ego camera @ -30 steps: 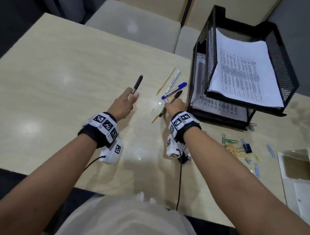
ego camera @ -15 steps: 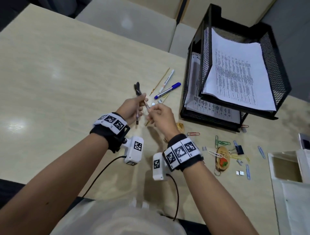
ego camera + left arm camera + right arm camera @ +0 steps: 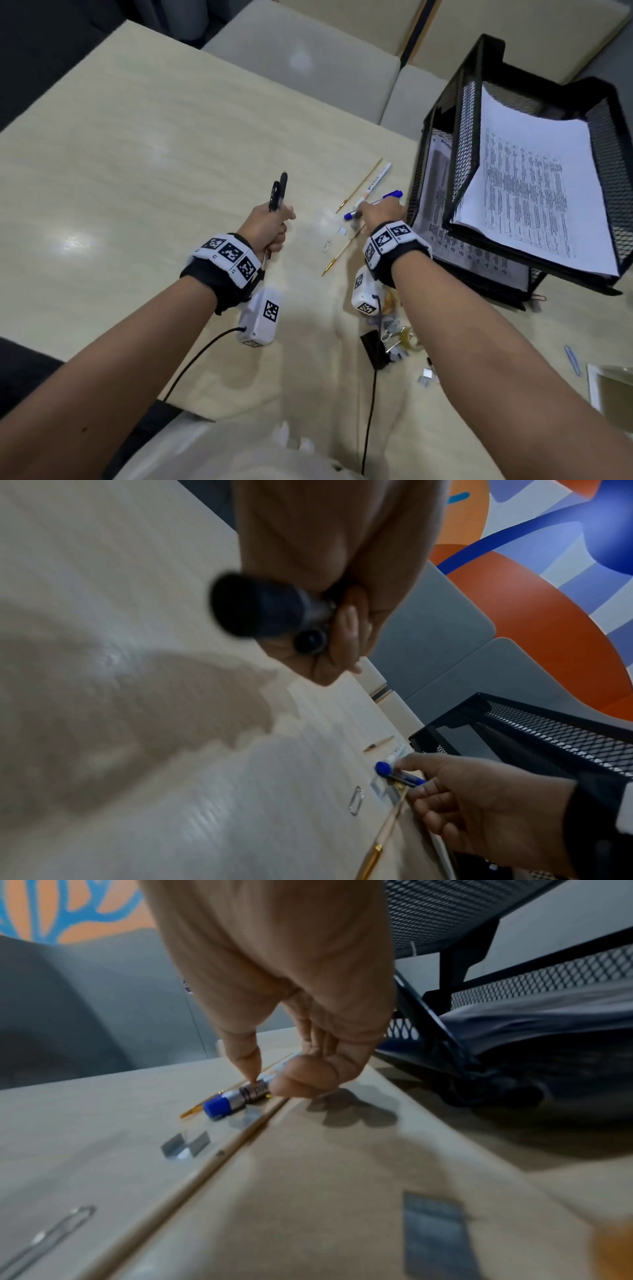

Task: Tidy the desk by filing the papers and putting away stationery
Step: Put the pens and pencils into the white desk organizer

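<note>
My left hand (image 3: 270,222) grips two black pens (image 3: 278,192) upright in its fist above the desk; the left wrist view shows their blunt ends (image 3: 260,607) sticking out of the curled fingers. My right hand (image 3: 380,214) is down at the desk beside the tray. Its thumb and fingers pinch a blue-capped marker (image 3: 236,1096) that still lies on the wood. The marker's blue cap (image 3: 351,215) pokes out left of the hand. Printed papers (image 3: 531,192) lie in the black mesh tray (image 3: 445,102).
A white marker (image 3: 375,181) and a thin gold pen (image 3: 359,185) lie just beyond the right hand, another gold pen (image 3: 339,253) and a paper clip (image 3: 327,245) just before it. Clips and staples (image 3: 394,339) are scattered under my right forearm. A white box (image 3: 613,387) sits far right.
The hands met over the desk and the second black pen went into my left fist. My right hand then moved right and down onto the blue marker.
</note>
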{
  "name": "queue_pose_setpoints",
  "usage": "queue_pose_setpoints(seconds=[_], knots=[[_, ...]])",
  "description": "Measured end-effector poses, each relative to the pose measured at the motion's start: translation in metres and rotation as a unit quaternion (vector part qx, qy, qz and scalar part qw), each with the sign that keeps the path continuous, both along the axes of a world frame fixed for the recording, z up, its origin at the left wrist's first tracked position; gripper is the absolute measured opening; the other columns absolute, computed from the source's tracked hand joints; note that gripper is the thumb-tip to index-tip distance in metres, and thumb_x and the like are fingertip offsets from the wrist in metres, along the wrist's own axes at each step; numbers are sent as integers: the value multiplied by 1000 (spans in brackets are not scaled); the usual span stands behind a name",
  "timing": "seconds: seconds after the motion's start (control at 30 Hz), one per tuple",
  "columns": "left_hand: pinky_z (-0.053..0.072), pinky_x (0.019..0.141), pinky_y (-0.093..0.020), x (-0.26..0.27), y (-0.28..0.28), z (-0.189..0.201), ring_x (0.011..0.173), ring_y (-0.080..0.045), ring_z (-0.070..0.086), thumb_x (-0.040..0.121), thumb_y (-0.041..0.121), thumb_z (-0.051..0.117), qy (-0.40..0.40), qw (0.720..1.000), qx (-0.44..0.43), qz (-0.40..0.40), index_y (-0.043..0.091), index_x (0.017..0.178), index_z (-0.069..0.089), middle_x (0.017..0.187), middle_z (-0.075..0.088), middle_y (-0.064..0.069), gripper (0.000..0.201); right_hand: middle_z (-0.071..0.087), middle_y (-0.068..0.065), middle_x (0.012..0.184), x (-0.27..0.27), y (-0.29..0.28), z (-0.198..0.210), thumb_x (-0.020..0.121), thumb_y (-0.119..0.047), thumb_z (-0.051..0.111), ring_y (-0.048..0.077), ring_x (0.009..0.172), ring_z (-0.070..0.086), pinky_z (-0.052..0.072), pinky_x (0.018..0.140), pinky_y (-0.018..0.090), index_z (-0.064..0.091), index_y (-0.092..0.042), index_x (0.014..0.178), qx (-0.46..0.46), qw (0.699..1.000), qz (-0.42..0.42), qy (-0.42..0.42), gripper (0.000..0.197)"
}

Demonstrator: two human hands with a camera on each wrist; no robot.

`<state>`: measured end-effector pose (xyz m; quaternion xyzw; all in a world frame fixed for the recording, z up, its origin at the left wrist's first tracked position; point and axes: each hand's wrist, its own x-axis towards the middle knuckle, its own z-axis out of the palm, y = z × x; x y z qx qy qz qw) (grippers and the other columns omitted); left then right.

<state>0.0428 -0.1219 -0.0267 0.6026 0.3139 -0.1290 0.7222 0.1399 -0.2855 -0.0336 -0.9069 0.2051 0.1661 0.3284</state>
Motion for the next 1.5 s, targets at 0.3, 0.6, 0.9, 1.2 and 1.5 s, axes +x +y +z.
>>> queue_pose_setpoints(seconds=[0.3,0.6,0.9,1.2,1.5], knots=[[53,46,-22,-7,-12,-3,57,-16,61,99,24,40,20,998,-54,-6,9,84,52,65,58,-5,25,64,16,107,-23,-10,3,86,-22,55,32,94,62,45,69,31,59,-2,94,20,999,-8,-30,22],[55,65,-27,1,-26,1,83,-13,60,101,29,31,-38,983,-176,-20,13,88,54,96,59,-2,31,55,-12,65,-104,14,36,95,-14,50,-3,51,53,39,49,8,67,-10,87,203,943,261,21,19],[37,40,-15,-6,9,-2,31,-4,37,99,30,39,-49,996,-54,56,19,79,39,59,35,1,23,64,19,108,1,32,25,91,-9,44,35,99,59,50,83,36,62,2,99,-82,979,170,-79,23],[26,35,-14,-19,15,-2,28,-6,28,90,24,59,-17,997,73,-8,13,81,38,44,31,3,25,65,16,109,-2,40,3,89,-7,49,35,102,61,46,75,34,61,-4,97,-167,967,188,-46,14],[35,74,-17,-11,-17,17,87,-20,52,91,22,56,-198,892,388,-121,2,107,63,104,41,-2,27,61,4,65,-82,4,45,75,-12,63,20,65,58,44,60,24,61,-11,70,87,968,217,-93,6]])
